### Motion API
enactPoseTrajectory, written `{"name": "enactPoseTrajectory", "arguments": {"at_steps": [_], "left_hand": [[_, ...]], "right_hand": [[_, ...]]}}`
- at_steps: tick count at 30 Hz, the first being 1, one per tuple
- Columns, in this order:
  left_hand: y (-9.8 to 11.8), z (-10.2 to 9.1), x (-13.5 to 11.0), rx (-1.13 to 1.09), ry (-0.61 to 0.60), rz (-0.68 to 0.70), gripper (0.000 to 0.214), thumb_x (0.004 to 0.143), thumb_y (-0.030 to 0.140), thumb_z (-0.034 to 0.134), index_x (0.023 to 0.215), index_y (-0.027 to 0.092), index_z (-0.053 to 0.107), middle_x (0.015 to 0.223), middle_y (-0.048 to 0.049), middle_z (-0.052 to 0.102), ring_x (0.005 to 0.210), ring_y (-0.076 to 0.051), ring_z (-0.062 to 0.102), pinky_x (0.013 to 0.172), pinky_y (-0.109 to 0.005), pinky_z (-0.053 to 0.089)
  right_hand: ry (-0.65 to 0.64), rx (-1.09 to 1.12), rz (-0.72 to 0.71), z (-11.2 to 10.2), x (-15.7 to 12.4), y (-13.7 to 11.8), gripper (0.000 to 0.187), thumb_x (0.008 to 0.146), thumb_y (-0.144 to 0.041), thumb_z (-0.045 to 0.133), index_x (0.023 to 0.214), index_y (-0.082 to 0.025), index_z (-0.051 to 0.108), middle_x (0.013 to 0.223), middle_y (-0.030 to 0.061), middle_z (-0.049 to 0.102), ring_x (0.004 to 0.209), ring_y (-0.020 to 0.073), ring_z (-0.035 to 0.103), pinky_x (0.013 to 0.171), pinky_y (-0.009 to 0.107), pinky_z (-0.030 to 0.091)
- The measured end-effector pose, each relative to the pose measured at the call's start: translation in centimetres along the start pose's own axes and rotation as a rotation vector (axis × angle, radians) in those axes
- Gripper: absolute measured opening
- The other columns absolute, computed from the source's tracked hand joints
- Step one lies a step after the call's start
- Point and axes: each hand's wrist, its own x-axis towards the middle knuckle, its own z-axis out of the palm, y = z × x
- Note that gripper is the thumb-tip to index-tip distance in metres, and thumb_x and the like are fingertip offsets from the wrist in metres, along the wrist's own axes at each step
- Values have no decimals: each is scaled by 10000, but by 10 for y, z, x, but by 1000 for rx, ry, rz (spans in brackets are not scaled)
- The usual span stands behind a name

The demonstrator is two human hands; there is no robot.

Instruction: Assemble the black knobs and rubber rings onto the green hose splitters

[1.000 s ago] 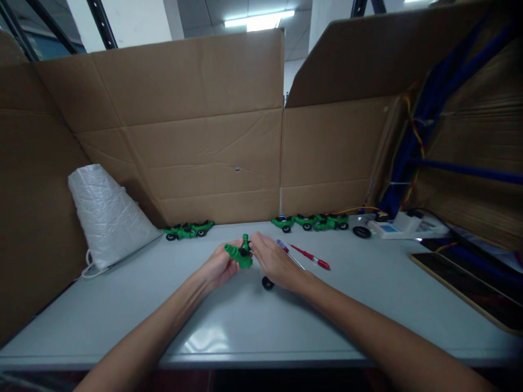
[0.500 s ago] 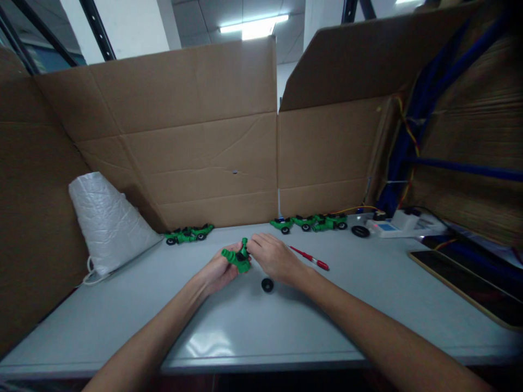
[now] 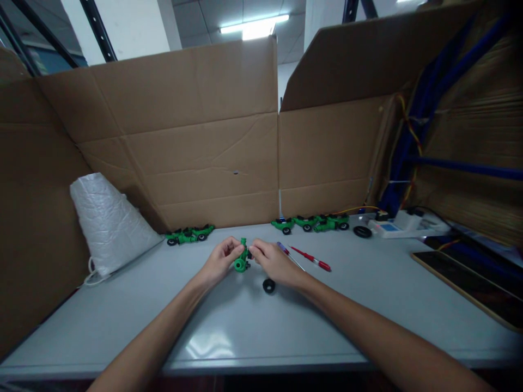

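Between my two hands, above the table, is a green toy vehicle part [image 3: 241, 264] with small black pieces on it. My left hand [image 3: 223, 260] is closed on its left side, thumb and fingers pinching it. My right hand [image 3: 273, 261] pinches at its right side, where a small dark piece shows by the fingertips; whether that piece belongs to the toy I cannot tell. A loose black wheel [image 3: 268, 286] lies on the table just below my right hand. To the right of that hand are a red screwdriver [image 3: 312, 258] and a pen with a blue end [image 3: 283, 247], partly hidden.
Green toy vehicles stand along the back, one group at left [image 3: 190, 234] and another at right [image 3: 310, 222]. A black ring [image 3: 362, 232] lies near a white power strip [image 3: 408, 224]. A silvery padded bag [image 3: 110, 228] leans at left; a dark flat panel [image 3: 469, 283] lies at right. Cardboard walls [image 3: 196, 141] enclose the table.
The green toy part has been turned so its round end faces me. My left hand has shifted from beneath it to its side. The pen beside my right hand now shows.
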Motion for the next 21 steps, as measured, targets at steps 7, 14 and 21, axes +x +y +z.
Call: {"name": "enactPoseTrajectory", "arguments": {"at_steps": [7, 14, 21], "left_hand": [[-4, -5, 2, 88, -12, 67, 442, 901, 567, 801, 876, 159, 635, 752, 0, 617, 677, -132, 525, 648, -248, 387], [-14, 3, 5, -212, 15, -85, 439, 915, 554, 793, 922, 128, 686, 865, -48, 684, 757, -142, 605, 688, -233, 457], [-14, 7, 6, -409, 93, -248, 482, 930, 567, 776, 1116, 127, 710, 985, -118, 771, 791, -201, 732, 695, -281, 587]], "right_hand": [[-153, 488, 287, 6, 5, 9, 493, 937, -713, 575, 802, -241, 539, 585, -89, 344, 484, 117, 259, 474, 266, 218], [-23, 385, 201, 2, 12, 3, 442, 958, -625, 596, 764, -235, 518, 605, -65, 420, 514, 120, 346, 489, 256, 259], [61, 305, 243, 1, 15, 14, 393, 962, -479, 614, 682, -204, 595, 561, -51, 466, 517, 125, 400, 513, 260, 293]]}}
